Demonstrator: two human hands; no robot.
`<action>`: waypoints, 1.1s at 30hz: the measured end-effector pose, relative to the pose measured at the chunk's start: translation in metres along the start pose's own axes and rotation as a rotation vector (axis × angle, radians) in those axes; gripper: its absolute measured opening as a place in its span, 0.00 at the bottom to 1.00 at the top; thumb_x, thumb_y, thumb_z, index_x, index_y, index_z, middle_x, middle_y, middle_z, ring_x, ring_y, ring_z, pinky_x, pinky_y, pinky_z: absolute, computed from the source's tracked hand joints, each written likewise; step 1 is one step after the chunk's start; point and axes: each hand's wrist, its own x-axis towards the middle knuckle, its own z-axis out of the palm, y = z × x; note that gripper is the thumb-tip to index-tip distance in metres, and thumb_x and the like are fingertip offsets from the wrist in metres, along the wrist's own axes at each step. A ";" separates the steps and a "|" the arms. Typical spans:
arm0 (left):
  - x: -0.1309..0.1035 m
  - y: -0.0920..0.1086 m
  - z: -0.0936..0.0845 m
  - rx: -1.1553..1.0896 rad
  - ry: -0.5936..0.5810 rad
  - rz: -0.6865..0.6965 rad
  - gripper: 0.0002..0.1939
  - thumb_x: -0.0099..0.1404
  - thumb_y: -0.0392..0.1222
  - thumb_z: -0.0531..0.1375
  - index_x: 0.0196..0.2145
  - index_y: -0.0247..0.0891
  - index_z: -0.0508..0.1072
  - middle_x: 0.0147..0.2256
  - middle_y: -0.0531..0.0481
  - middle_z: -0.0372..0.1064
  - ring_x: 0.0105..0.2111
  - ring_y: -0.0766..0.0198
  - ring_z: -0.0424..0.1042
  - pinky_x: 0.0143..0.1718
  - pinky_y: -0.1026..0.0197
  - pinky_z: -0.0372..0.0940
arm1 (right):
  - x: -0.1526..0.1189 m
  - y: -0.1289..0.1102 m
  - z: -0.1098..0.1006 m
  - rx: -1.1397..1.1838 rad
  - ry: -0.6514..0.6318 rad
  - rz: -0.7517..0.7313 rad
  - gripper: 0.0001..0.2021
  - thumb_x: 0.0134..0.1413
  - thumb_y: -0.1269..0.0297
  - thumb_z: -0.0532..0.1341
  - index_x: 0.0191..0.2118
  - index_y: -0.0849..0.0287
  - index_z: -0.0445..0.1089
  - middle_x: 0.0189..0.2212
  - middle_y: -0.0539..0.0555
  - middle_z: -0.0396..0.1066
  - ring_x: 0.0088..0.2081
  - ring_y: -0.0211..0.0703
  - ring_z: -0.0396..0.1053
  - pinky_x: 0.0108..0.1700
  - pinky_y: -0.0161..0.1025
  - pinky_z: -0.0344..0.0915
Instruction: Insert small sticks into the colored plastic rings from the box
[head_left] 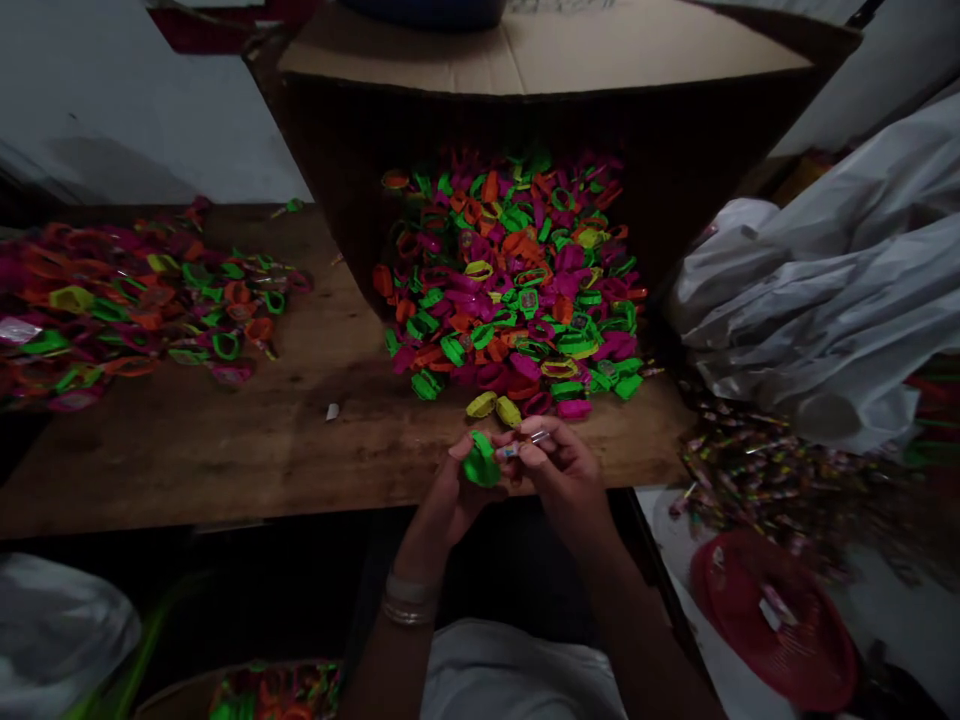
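Hands [514, 475] before colorful pile [517, 290], box [547, 60] behind.

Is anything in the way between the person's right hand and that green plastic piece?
Only the small wrapped item that the right hand itself holds. Nothing else visible stands between it and the green plastic piece in the left hand.

- At twelve o'clock on our table [285, 460]: a box [600, 55], toy watches [517, 300] in and before it
- At our ten: a second heap [127, 310]
- At our two: a bag [810, 290]
- At our three: a basket [795, 650]
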 end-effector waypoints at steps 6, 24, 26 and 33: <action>0.001 -0.002 -0.005 0.172 0.024 0.020 0.22 0.49 0.53 0.69 0.37 0.35 0.74 0.32 0.49 0.72 0.27 0.66 0.69 0.20 0.68 0.63 | -0.007 0.018 -0.002 0.042 0.193 0.063 0.13 0.45 0.55 0.68 0.35 0.55 0.68 0.26 0.50 0.74 0.25 0.37 0.69 0.27 0.33 0.64; -0.016 0.010 0.015 0.621 -0.091 0.138 0.16 0.49 0.42 0.68 0.36 0.37 0.74 0.34 0.47 0.75 0.31 0.60 0.72 0.28 0.65 0.66 | -0.004 0.008 -0.030 -0.030 0.189 0.044 0.09 0.46 0.59 0.67 0.33 0.55 0.71 0.27 0.50 0.74 0.30 0.41 0.73 0.31 0.35 0.65; -0.015 0.009 0.014 0.694 -0.080 0.202 0.14 0.50 0.41 0.68 0.36 0.38 0.75 0.35 0.48 0.75 0.35 0.60 0.72 0.31 0.65 0.65 | -0.005 0.004 -0.028 -0.073 0.197 0.010 0.08 0.46 0.60 0.67 0.32 0.55 0.70 0.27 0.49 0.73 0.30 0.41 0.73 0.32 0.35 0.67; -0.011 -0.008 0.013 0.561 -0.002 0.231 0.14 0.53 0.47 0.68 0.33 0.38 0.72 0.26 0.55 0.69 0.22 0.70 0.63 0.23 0.69 0.57 | -0.013 -0.002 -0.006 -0.198 0.234 -0.180 0.03 0.48 0.67 0.63 0.32 0.53 0.69 0.28 0.49 0.73 0.32 0.41 0.73 0.35 0.36 0.70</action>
